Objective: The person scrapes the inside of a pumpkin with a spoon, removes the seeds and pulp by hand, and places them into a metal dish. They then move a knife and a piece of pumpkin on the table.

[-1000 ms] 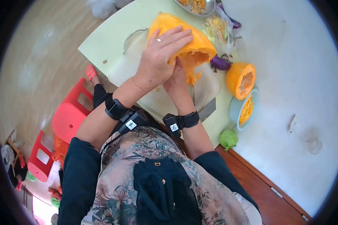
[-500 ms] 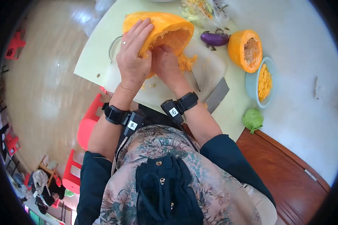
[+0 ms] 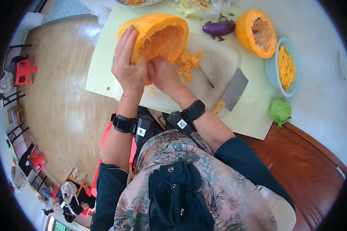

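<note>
1. Half a second ago the right hand (image 3: pixel 165 77) reached into the cavity of the hollowed pumpkin half (image 3: pixel 142 24); now it is at the near rim, and the cavity shows more openly.
2. The cleaver (image 3: pixel 235 90) has its wooden handle in fuller view than before, near and right of the hands.
3. The hollowed pumpkin half is tipped over the cutting board (image 3: pixel 223 57), just beyond both hands, its cavity turned toward the person.
4. The left hand (image 3: pixel 130 75) grips its left side, fingers along the outer wall, thumb by the near rim.
5. The right hand is curled beside the left thumb — its fingertips are partly hidden, so whether they are pinched together cannot be told.
6. Stringy pulp (image 3: pixel 188 63) lies on the board, right of the hollowed pumpkin half, near a thin utensil (image 3: pixel 209 79).
7. Farther right are an eggplant (image 3: pixel 219 27), the other pumpkin half (image 3: pixel 243 34) and a blue bowl (image 3: pixel 272 71) of orange pieces (image 3: pixel 286 68) — with a green cabbage (image 3: pixel 280 110) on the near side of the bowl.
</note>
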`<state>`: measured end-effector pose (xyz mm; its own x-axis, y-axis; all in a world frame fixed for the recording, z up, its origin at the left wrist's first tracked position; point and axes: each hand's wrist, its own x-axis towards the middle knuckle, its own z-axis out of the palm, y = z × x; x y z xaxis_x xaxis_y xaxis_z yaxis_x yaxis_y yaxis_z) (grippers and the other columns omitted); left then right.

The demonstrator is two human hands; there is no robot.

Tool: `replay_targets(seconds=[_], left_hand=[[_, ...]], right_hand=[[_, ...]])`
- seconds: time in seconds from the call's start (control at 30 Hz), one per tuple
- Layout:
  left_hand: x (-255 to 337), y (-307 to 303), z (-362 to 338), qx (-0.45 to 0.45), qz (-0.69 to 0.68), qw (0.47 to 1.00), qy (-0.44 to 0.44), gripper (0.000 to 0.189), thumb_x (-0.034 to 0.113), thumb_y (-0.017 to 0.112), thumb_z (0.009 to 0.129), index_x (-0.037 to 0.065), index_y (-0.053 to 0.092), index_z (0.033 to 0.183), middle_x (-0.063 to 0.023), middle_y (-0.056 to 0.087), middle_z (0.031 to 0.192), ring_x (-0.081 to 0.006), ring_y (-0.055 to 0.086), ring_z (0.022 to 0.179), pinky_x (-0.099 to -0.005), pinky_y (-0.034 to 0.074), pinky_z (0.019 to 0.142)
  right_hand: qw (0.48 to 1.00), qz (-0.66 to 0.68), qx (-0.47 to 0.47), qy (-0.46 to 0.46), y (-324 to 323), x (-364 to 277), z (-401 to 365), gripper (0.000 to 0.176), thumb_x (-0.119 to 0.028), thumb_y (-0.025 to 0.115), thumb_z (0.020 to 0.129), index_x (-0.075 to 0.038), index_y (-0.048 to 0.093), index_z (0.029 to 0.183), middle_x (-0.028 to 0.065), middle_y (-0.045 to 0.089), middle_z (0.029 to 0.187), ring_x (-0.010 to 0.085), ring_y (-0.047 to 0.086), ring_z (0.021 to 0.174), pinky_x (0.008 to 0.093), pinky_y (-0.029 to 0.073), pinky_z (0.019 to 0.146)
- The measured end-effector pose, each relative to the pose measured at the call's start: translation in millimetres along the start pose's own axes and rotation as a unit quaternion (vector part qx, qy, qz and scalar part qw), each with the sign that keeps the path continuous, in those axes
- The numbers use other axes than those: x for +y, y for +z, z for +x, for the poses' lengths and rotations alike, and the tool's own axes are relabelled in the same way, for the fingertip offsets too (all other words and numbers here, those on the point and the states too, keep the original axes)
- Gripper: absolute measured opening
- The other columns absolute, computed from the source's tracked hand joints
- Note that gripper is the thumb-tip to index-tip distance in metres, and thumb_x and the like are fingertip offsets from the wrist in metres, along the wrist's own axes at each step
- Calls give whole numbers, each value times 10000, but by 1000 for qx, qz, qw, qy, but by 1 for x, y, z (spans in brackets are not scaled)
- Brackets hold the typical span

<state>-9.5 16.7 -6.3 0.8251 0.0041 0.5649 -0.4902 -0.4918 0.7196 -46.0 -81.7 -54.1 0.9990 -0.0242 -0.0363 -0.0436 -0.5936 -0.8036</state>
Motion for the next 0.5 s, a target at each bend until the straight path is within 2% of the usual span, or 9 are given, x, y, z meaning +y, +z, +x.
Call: replay_targets(seconds=[0.1,0.33,0.4,0.43,0.5], left_hand=[[4,0,-1,4,-1,1000,-6,548,-126,464,622,28,604,1129,-107,580,1217,-260,515,1177,-337,411,989],[2,1,0,-7,15,1000,-4,560,-129,453,625,31,599,1141,-108,576,1222,-263,510,1183,-335,420,981],[1,0,0,-10,4,1000,-2,569,-134,446,623,30,593,1148,-115,573,1224,-267,508,1185,-336,418,982],[1,0,0,-10,6,1000,-1,569,-134,446,623,30,593,1148,-115,573,1224,-267,508,1185,-336,418,982],[1,-2,1,-22,1,1000,-1,589,-150,419,660,38,570,1198,-108,556,1253,-240,500,1197,-325,391,1006]], right_hand=[[999,15,-39,31,-5,-11,-3,250,-199,561,844,44,613,812,233,592,833,385,568,812,464,460,740],[995,100,-14,28,-5,-15,-13,249,-197,572,834,49,613,831,228,608,828,375,588,811,447,469,717],[974,195,-50,106,-8,-15,-16,234,-191,587,822,39,617,854,214,621,822,355,606,788,417,477,700],[973,197,-50,105,-17,-18,-18,234,-191,587,822,39,617,854,214,621,822,355,606,788,417,477,700],[949,240,-140,152,-41,-22,-26,217,-181,594,813,27,621,868,194,630,820,336,616,748,394,482,665]])
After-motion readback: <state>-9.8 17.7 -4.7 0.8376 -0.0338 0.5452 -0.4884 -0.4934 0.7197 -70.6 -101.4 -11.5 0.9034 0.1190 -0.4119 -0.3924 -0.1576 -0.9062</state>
